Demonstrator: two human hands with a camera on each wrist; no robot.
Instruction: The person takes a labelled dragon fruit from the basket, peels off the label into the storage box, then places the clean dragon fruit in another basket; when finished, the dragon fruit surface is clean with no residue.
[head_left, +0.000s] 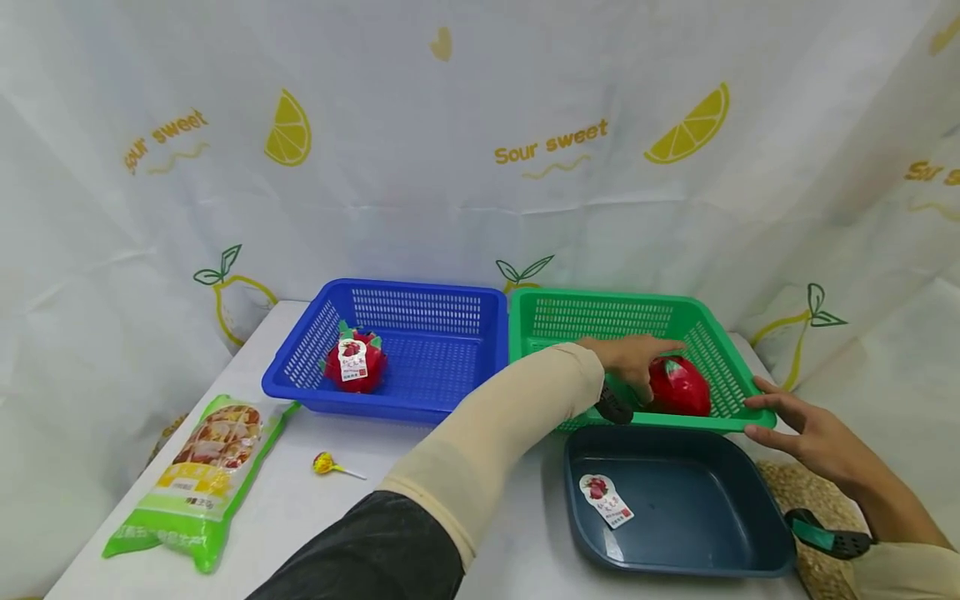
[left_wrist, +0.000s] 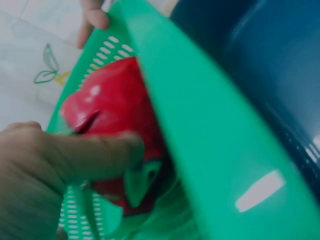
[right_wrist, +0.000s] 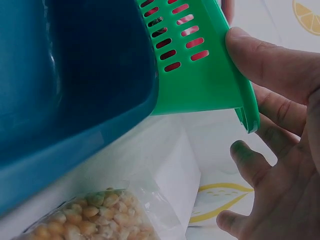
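Observation:
A glossy red dragon fruit with green tips lies against the front wall of the green basket. My left hand reaches over this basket from the left, with its index finger straight along the fruit's far side. In the left wrist view the thumb lies across the red skin, while the other fingertips are hidden. At the basket's right front corner, my right hand pinches the rim. The right wrist view shows its thumb on one side of the rim and fingers behind it.
A dark blue basin stands in front, holding a fruit label. Beside it lies a bag of corn kernels. A blue basket contains a labelled dragon fruit. Further left are a lollipop and a green food packet.

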